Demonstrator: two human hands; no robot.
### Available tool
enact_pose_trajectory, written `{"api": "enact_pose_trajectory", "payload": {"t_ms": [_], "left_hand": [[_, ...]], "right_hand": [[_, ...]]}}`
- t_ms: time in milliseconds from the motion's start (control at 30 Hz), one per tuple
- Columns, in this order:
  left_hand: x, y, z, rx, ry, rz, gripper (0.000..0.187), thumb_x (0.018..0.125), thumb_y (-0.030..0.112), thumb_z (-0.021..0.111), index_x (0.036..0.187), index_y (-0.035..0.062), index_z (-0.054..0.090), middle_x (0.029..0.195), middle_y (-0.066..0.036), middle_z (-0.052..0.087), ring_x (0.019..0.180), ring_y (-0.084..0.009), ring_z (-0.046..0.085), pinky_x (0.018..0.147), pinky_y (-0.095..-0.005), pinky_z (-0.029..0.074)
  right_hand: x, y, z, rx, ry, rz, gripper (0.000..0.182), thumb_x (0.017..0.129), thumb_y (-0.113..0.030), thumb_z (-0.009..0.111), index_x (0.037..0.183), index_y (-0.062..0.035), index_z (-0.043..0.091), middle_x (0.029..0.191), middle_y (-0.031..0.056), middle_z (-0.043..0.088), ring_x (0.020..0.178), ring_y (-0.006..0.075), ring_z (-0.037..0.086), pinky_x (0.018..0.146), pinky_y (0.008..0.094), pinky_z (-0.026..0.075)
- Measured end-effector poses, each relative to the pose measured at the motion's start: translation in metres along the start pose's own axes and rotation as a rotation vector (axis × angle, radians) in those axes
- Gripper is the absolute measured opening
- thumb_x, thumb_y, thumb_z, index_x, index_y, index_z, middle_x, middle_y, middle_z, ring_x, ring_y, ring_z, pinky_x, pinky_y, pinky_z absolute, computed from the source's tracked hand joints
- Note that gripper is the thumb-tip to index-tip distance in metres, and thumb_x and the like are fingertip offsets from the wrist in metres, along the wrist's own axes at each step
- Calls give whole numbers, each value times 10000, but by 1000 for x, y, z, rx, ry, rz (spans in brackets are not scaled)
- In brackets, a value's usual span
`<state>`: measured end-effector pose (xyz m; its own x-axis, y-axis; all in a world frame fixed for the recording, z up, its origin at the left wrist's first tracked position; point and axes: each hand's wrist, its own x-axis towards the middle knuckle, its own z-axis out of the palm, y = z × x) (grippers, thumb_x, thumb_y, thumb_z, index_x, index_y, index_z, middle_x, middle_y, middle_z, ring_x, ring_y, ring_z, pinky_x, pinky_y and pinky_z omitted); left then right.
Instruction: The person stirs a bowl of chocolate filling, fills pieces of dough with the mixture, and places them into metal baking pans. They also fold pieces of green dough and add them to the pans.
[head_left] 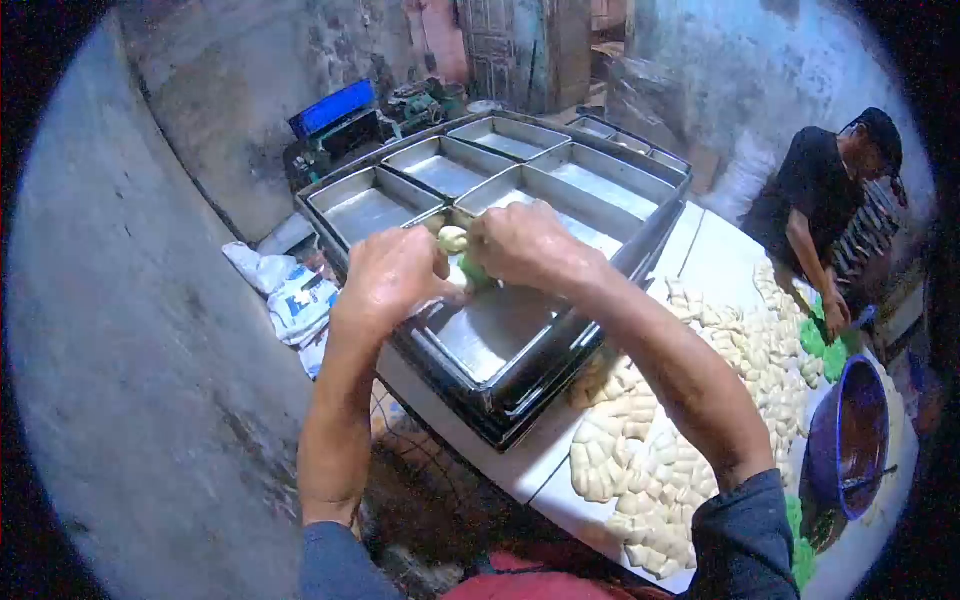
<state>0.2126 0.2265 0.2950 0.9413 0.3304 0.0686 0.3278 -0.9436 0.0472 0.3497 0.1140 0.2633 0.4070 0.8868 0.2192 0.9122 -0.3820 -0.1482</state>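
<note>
Both of my hands are over the near pan (482, 345) of a stack of metal baking pans. My left hand (388, 280) is closed, its fingertips at a pale piece of dough low in the pan's far end. My right hand (525, 243) has its fingers pressed together around green dough (474, 270), partly hidden behind them. A pale dough piece (453, 239) shows between the two hands. Several other rectangular pans, such as the far-left pan (366, 208), sit in the same black frame.
Many pale dough pieces (640, 470) cover the white table (560, 482) at right. A purple basin (822, 440) stands by green dough (830, 358). Another person (815, 190) works at the far right. White-blue bags (300, 300) lie by the left wall, near a blue object (332, 108).
</note>
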Motion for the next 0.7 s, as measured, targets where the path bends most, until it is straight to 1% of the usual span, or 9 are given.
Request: {"api": "enact_pose_trajectory", "payload": {"t_ms": [167, 200, 333, 400, 467, 500, 567, 633, 700], "left_hand": [[-1, 2, 4, -55, 59, 35, 445, 641, 378, 790, 993, 123, 696, 905, -124, 697, 858, -307, 664, 751, -414, 504], [0, 2, 6, -89, 97, 58, 435, 650, 366, 782, 1002, 125, 695, 910, -124, 696, 872, -310, 663, 771, -410, 506], [7, -3, 4, -143, -80, 89, 441, 682, 351, 753, 1075, 162, 686, 935, -136, 697, 877, -310, 662, 793, -415, 507], [8, -11, 11, -44, 12, 168, 435, 712, 343, 725, 1107, 166, 685, 954, -142, 698, 864, -302, 671, 771, -410, 505], [-1, 0, -1, -145, -20, 138, 446, 827, 272, 710, 1162, -12, 629, 1079, -171, 682, 920, -245, 664, 828, -335, 501], [-2, -3, 0, -397, -73, 61, 419, 846, 233, 674, 1183, -9, 619, 990, -151, 696, 817, -217, 664, 725, -324, 507], [9, -19, 6, -507, 3, 142, 407, 903, 181, 620, 1253, -16, 554, 1056, -152, 670, 900, -219, 646, 778, -317, 506], [12, 1, 29, -495, 204, 259, 365, 901, 164, 620, 1212, -20, 568, 1039, -149, 669, 875, -216, 642, 756, -315, 507], [5, 41, 56, -479, 460, 339, 323, 900, 147, 620, 1171, -24, 582, 1021, -147, 667, 850, -213, 638, 734, -312, 508]], "right_hand": [[-12, 7, -8, 42, -99, -99, 225, 816, -261, 605, 981, -150, 711, 838, 129, 698, 844, 312, 678, 920, 577, 403], [-15, 3, -13, 94, -133, -118, 242, 824, -278, 600, 1004, -152, 703, 880, 126, 700, 879, 318, 671, 964, 661, 315], [-16, -7, -10, -56, -70, -151, 266, 877, -294, 542, 1019, -129, 694, 890, 139, 692, 916, 342, 666, 971, 721, 279], [-22, -1, -7, 44, 92, -238, 284, 892, -319, 526, 1004, -123, 698, 889, 166, 688, 927, 342, 665, 943, 749, 275], [-55, -2, -30, 86, 317, -159, 224, 860, -268, 556, 946, -126, 705, 870, 142, 694, 898, 318, 672, 950, 647, 352], [-65, 5, -26, 191, 480, -154, 153, 805, -211, 583, 886, -138, 690, 813, 117, 687, 855, 300, 677, 929, 571, 392], [-114, 20, -14, 355, 972, -210, 81, 728, -185, 619, 712, -113, 585, 697, 81, 632, 732, 270, 659, 807, 474, 447], [-218, 32, -12, 160, 1076, 38, 157, 735, -201, 657, 692, -112, 535, 658, 71, 576, 658, 258, 605, 684, 425, 439], [-325, 47, 12, 185, 1040, 214, 147, 824, -221, 659, 816, -98, 579, 699, 50, 563, 648, 248, 587, 636, 385, 436]]}}
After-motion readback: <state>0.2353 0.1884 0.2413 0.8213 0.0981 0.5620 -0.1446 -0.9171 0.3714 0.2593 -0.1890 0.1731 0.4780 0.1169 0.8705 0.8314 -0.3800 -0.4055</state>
